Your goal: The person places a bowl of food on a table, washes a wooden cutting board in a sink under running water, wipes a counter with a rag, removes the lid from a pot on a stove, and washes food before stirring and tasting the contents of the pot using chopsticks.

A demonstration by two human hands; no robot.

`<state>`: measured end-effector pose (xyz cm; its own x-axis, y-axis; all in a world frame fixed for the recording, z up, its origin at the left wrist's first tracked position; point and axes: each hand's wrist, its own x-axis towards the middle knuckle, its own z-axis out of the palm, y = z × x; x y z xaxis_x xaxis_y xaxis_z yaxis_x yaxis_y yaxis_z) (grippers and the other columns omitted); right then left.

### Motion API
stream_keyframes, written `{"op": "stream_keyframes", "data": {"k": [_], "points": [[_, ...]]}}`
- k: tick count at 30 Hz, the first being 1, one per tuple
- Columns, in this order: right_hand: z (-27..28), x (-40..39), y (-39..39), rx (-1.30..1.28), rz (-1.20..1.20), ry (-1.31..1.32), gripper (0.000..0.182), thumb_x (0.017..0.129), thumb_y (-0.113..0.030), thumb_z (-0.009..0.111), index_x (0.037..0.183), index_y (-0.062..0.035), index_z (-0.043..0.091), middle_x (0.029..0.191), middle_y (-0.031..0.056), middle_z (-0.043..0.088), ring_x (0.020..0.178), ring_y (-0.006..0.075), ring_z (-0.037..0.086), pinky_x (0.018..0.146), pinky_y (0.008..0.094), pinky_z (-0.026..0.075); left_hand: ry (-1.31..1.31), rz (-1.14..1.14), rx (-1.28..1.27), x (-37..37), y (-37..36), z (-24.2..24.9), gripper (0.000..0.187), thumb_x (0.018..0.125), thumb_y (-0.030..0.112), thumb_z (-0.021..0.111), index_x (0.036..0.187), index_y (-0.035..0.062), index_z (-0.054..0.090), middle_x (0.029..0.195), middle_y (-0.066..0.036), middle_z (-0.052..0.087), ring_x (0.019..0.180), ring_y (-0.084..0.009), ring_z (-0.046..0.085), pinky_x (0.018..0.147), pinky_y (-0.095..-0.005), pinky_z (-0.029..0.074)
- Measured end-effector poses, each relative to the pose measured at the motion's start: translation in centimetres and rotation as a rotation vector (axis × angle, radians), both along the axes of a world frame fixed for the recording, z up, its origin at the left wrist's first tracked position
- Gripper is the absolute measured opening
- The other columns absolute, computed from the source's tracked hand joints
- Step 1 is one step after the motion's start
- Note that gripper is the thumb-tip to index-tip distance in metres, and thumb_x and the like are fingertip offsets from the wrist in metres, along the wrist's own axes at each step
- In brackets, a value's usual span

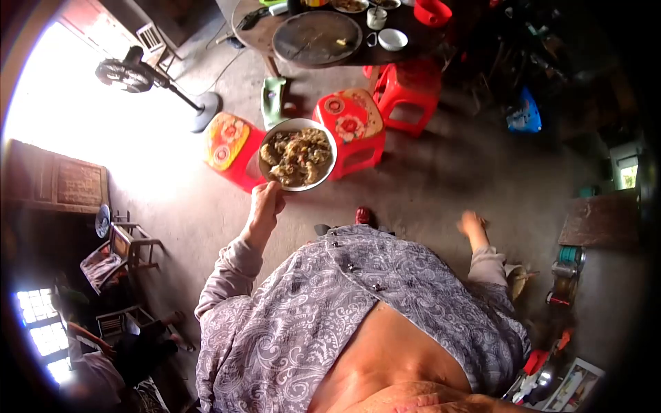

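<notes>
A white-rimmed bowl (pixel 297 155) full of cooked, brownish pieces of food is held out in front of my body. My left hand (pixel 267 203) grips it by its near rim, with the fingers closed around the edge. Beneath and beyond the bowl stand red plastic stools with flowered seats, one stool (pixel 227 141) to the left and another stool (pixel 350 117) to the right. My right hand (pixel 473 223) hangs out at my side over the floor, away from any object. Its fingers look loose and somewhat apart, with nothing seen in them.
Ahead is a dark table (pixel 251 34) with a round board (pixel 317 38), a white bowl (pixel 392 39) and a red container (pixel 432 12). A standing fan (pixel 144 72) is at the left. A seated person (pixel 131 344) is at lower left. A wooden chair (pixel 131 244) stands nearby.
</notes>
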<state>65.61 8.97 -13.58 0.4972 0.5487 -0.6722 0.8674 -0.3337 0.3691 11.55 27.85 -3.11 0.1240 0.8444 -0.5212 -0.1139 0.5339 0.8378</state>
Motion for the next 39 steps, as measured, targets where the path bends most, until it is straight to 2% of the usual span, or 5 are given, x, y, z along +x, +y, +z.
{"op": "stream_keyframes", "data": {"k": [1, 4, 17, 31, 39], "points": [[-3.5, 4.6, -6.8, 0.106, 0.291, -0.217, 0.030, 0.081, -0.028, 0.067, 0.103, -0.0093, 0.068, 0.110, 0.0116, 0.065, 0.095, 0.0278, 0.062, 0.077, 0.0431, 0.049, 0.009, 0.019, -0.011, -0.1, -0.5, 0.1, 0.022, 0.085, 0.015, 0.047, 0.072, 0.0002, 0.056, 0.069, -0.018, 0.066, 0.039, -0.0073, 0.033, 0.036, -0.0217, 0.025], [-3.5, 8.7, -10.3, 0.549, -1.071, 0.308, 0.030, 0.076, -0.022, 0.069, 0.100, -0.0052, 0.062, 0.087, 0.0143, 0.064, 0.061, 0.0206, 0.062, 0.051, 0.0361, 0.048, 0.021, 0.049, -0.033, 2.8, 1.9, 0.9, 0.023, 0.085, 0.015, 0.047, 0.076, -0.0020, 0.059, 0.074, -0.020, 0.067, 0.039, -0.0076, 0.035, 0.036, -0.0217, 0.026], [-15.0, 2.9, 17.1, 0.870, -0.844, 1.349, 0.022, 0.091, -0.026, 0.059, 0.105, -0.0093, 0.056, 0.073, 0.0004, 0.058, 0.055, 0.0064, 0.055, 0.044, 0.0193, 0.039, 0.088, 0.019, 0.013, 10.6, 15.7, -1.0, 0.025, 0.086, 0.016, 0.049, 0.078, -0.0039, 0.061, 0.073, -0.018, 0.067, 0.040, -0.0075, 0.038, 0.036, -0.0214, 0.027], [-7.0, 6.9, 70.9, 1.172, 0.366, 0.844, 0.097, 0.058, -0.032, 0.083, 0.134, -0.0009, 0.033, 0.129, 0.0236, 0.042, 0.122, 0.0398, 0.040, 0.103, 0.0425, 0.033, 0.141, 0.130, -0.100, 22.1, 23.1, -1.0, 0.027, 0.086, 0.020, 0.054, 0.063, 0.0074, 0.050, 0.050, 0.003, 0.040, 0.038, -0.0063, 0.033, 0.036, -0.0227, 0.024], [-9.6, 5.6, 78.8, 1.110, 0.528, 0.939, 0.094, 0.050, -0.034, 0.085, 0.129, -0.0092, 0.041, 0.118, 0.0119, 0.048, 0.107, 0.0340, 0.048, 0.091, 0.0443, 0.043, 0.121, 0.499, -0.174, 31.3, 27.5, -1.0, 0.023, 0.086, 0.012, 0.054, 0.064, 0.0092, 0.047, 0.051, 0.004, 0.040, 0.039, -0.0052, 0.033, 0.037, -0.0206, 0.022]]}}
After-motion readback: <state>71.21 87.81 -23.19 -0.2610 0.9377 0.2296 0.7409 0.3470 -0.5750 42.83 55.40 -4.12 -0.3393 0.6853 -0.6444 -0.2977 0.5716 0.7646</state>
